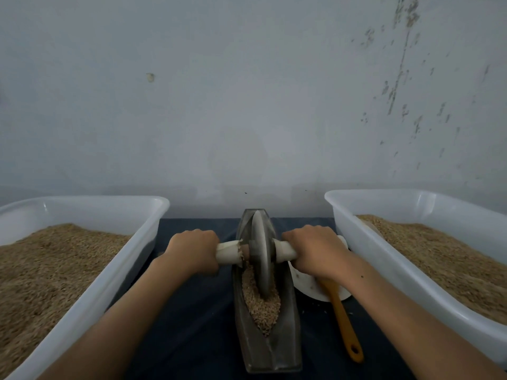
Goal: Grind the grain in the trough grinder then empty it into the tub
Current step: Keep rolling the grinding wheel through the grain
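Note:
A grey boat-shaped trough grinder lies lengthwise on a dark cloth between two tubs. Its metal wheel stands upright in the groove, toward the far half. Brown grain fills the near part of the trough. My left hand grips the white-wrapped axle handle on the wheel's left. My right hand grips the handle on the right side. A white tub at the right holds grain, and so does another white tub at the left.
A white plate lies right of the trough, partly under my right forearm, with an orange-handled tool resting on it. A pale wall rises just behind the table. Dark cloth covers the surface.

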`<state>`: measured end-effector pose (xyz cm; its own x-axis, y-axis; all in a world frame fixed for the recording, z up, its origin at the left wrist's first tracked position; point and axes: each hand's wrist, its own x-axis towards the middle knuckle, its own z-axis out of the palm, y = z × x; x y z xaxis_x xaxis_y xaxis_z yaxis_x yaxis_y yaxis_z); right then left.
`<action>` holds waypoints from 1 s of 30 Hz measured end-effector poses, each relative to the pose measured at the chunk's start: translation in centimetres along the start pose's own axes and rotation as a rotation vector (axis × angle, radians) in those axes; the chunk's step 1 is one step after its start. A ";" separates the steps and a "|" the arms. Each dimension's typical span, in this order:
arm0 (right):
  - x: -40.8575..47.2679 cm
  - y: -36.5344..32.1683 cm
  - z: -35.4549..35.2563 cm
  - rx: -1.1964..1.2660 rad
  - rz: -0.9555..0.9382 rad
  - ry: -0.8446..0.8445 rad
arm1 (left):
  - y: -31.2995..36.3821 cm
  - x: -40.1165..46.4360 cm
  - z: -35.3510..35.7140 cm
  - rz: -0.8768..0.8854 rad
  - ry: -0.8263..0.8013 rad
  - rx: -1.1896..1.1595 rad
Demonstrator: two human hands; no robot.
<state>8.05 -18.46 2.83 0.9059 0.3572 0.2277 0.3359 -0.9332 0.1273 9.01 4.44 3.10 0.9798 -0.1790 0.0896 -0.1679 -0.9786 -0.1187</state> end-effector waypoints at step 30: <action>-0.2 -0.1 -1.1 0.003 -0.009 -0.136 | -0.3 0.0 0.0 0.033 -0.038 -0.012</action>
<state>7.51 -18.39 3.81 0.9293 0.3572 0.0937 0.3448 -0.9302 0.1259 9.06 4.70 3.15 0.9770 -0.2078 0.0479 -0.2016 -0.9733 -0.1094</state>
